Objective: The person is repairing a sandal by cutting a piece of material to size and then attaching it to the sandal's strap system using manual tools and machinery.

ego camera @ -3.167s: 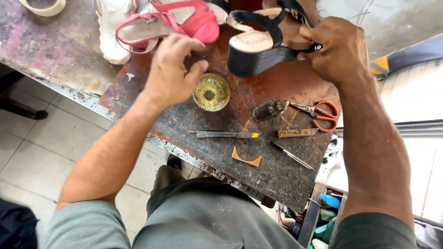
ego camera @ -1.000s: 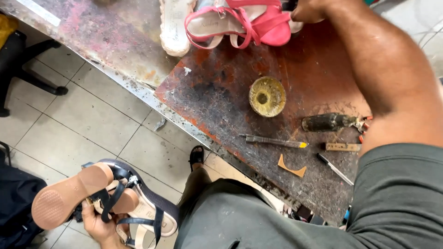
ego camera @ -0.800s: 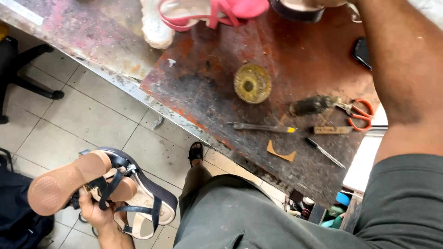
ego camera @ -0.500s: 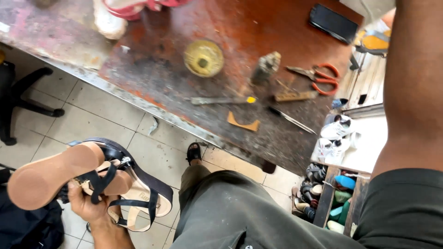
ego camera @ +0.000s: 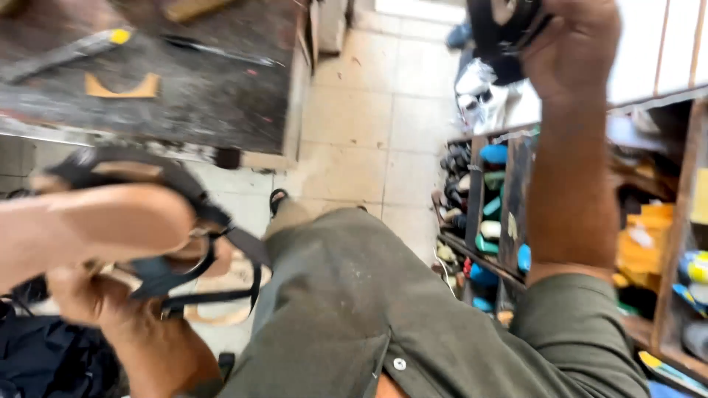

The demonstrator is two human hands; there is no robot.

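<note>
The left hand (ego camera: 96, 302) grips a light, stiff tan sandal (ego camera: 96, 228) by its soft black straps, while the right hand (ego camera: 571, 44) clutches, probably, another dark shoe (ego camera: 501, 29).

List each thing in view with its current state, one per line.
Left hand: closed around the strappy sandals, low at the left.
Strappy sandals: held together, tan sole facing up, black straps hanging.
Right hand: raised, closed on a black shoe.
Black shoe: held up, partly out of view.
Workbench: worn, with a tan leather offcut lying flat.
Shelf unit: packed with items.
</note>
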